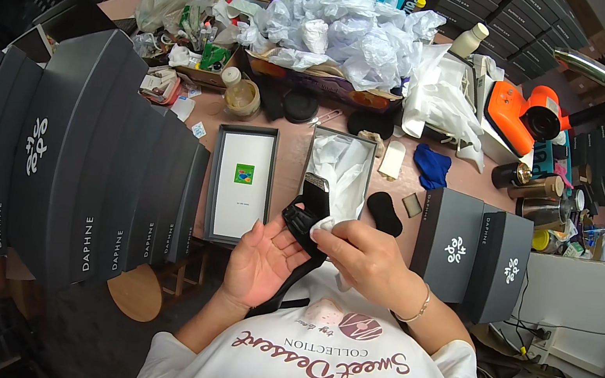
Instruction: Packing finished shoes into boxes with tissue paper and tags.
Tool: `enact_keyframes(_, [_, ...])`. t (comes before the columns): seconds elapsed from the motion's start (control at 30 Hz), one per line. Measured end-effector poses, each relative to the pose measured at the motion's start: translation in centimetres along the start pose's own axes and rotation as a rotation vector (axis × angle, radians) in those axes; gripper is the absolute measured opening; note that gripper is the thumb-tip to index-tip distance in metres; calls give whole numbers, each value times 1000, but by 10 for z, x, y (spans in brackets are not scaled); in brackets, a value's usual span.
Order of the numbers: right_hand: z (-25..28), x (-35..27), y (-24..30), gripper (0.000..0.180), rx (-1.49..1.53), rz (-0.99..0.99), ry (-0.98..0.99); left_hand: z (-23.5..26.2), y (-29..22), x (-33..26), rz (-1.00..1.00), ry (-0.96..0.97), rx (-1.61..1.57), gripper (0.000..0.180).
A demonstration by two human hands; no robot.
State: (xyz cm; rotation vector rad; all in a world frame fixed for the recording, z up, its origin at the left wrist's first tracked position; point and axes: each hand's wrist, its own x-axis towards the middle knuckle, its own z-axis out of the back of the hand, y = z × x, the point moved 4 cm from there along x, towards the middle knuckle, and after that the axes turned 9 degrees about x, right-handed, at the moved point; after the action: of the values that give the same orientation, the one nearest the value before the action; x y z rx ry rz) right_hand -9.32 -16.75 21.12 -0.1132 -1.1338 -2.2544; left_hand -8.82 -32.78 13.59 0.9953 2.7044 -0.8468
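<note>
A black strappy sandal with a shiny dark heel block (309,207) is being held just above the near edge of a cluttered pinkish-brown worktable (292,157), in front of the person's chest, with one long black strap hanging down toward the white shirt. The left hand (260,257) is lying palm up beneath it, fingers loosely curled and slightly spread, cradling the sole and strap. The right hand (365,256) is coming over from the other side, its thumb and fingertips pressing a small wad of white tissue paper (322,225) against the sandal's upper part.

Directly behind the shoe, an open grey cardboard shoebox lined with white tissue (339,165) is sitting on the table, and beside it on the left a grey box lid turned inside up with a small green sticker (241,183). A black oval insole pad (384,211) is lying just right of the box. A stack of closed dark grey shoeboxes (78,153) is fanning along the left, two more grey boxes (471,251) are standing on the right, and a heap of crumpled white tissue (351,30) is filling the far side, near an orange handheld tool (523,117).
</note>
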Motion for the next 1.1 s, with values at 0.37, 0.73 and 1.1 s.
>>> enact_keyframes(0.37, [-7, -6, -3, 30, -42, 34, 19, 4, 3, -2, 3, 3, -1, 75])
enact_keyframes(0.73, [-9, -16, -6, 33, 8, 21, 120, 3, 4, -3, -6, -9, -27, 77])
enact_keyframes(1.1, [2, -22, -4, 29, 19, -34, 152, 1, -2, -2, -23, 11, -17, 77])
